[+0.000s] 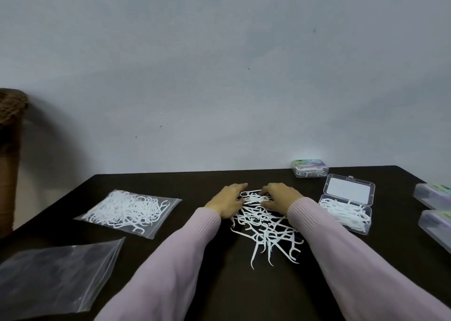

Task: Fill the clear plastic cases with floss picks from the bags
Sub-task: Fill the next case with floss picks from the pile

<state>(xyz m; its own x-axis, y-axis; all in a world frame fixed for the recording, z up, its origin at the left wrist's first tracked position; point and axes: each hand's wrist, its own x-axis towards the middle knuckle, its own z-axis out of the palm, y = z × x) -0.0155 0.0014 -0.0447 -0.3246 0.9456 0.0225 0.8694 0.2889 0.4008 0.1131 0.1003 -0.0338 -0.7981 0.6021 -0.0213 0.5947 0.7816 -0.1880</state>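
Floss picks (pixel 264 225) — white, tangled loose pile | both hands — left (pixel 228 202), right (pixel 278 198) — fingers curled into pile's far end

On the tabletop (pixel 195 259), a loose pile of picks (pixel 266 225) lies at centre. Left of it lies a full bag (pixel 129 211), with an empty bag (pixel 56 276) nearer. Right of the pile sits an open case (pixel 346 206); behind that a closed case (pixel 310 168); 2 more cases (pixel 434 206) at the right edge.
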